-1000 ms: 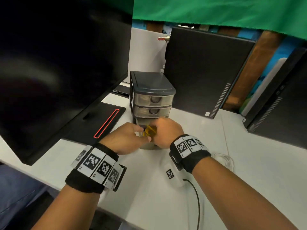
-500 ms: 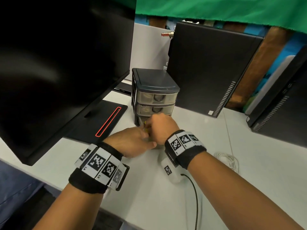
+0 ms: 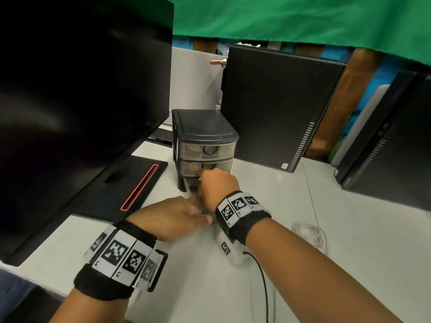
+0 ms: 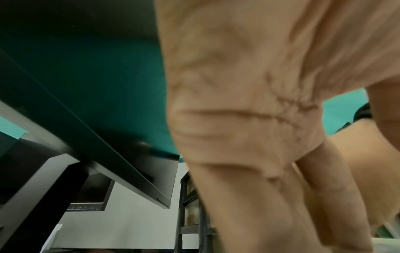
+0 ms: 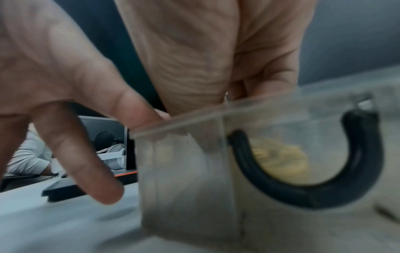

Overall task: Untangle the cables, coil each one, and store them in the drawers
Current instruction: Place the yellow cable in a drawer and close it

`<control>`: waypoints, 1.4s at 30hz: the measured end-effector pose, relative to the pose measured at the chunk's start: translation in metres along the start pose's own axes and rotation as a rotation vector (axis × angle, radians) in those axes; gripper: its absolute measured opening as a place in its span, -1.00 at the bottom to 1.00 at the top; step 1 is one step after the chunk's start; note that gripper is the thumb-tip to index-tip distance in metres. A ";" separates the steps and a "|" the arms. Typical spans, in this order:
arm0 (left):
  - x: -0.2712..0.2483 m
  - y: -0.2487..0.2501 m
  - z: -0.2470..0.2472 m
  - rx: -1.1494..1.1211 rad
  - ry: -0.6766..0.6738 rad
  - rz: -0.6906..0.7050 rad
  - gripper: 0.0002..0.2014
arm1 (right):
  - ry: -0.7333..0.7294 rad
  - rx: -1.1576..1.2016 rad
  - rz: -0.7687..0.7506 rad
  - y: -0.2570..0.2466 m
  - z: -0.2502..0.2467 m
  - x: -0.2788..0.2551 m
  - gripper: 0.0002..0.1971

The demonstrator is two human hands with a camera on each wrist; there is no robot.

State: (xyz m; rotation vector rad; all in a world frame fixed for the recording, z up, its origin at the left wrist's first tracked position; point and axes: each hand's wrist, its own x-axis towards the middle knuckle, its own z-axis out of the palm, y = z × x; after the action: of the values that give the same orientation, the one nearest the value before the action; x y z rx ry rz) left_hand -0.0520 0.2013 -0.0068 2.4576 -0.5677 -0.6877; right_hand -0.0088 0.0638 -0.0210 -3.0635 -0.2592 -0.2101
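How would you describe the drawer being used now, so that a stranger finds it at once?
Find the small black drawer unit on the white desk, between the monitor and the computer tower. It is the bottom drawer, the only one pulled out, with something yellow inside.

Place: an office desk.
Screen: a big flat black computer screen stands on the white desk top.
Computers: a tall black computer box stands behind, and another black computer box stands on the right.
Storage: a small black plastic drawer tower with see-through drawers sits on the desk.
Back: a green cloth hangs above.
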 end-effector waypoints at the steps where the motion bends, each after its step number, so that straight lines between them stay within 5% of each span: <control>1: 0.001 -0.002 0.000 -0.010 0.007 -0.001 -0.56 | 0.010 0.004 0.025 0.000 -0.001 0.002 -0.80; 8: -0.002 0.002 0.000 -0.019 0.003 -0.006 -0.59 | 0.058 -0.029 0.124 -0.004 0.000 0.002 -0.76; 17: -0.001 0.008 0.001 0.035 0.003 -0.057 -0.44 | -0.126 -0.172 -0.091 0.009 0.007 0.011 -0.76; 25: -0.003 0.005 0.002 -0.050 0.001 -0.092 -0.58 | -0.139 0.062 -0.128 0.010 0.014 0.006 -0.69; 29: -0.004 0.010 0.003 -0.021 0.022 -0.124 -0.60 | -0.093 0.141 -0.082 0.011 0.010 0.008 -0.83; 37: -0.002 0.011 0.005 0.020 0.033 -0.141 -0.61 | -0.319 0.243 -0.050 0.014 0.003 0.004 -0.71; 42: 0.000 0.003 0.002 0.002 0.012 -0.104 -0.58 | -0.227 0.349 -0.020 0.049 -0.037 -0.032 -0.68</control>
State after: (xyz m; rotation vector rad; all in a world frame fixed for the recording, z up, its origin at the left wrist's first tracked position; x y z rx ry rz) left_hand -0.0541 0.1986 -0.0064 2.5057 -0.4382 -0.7135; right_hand -0.0364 0.0078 0.0083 -2.7347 -0.3013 0.1670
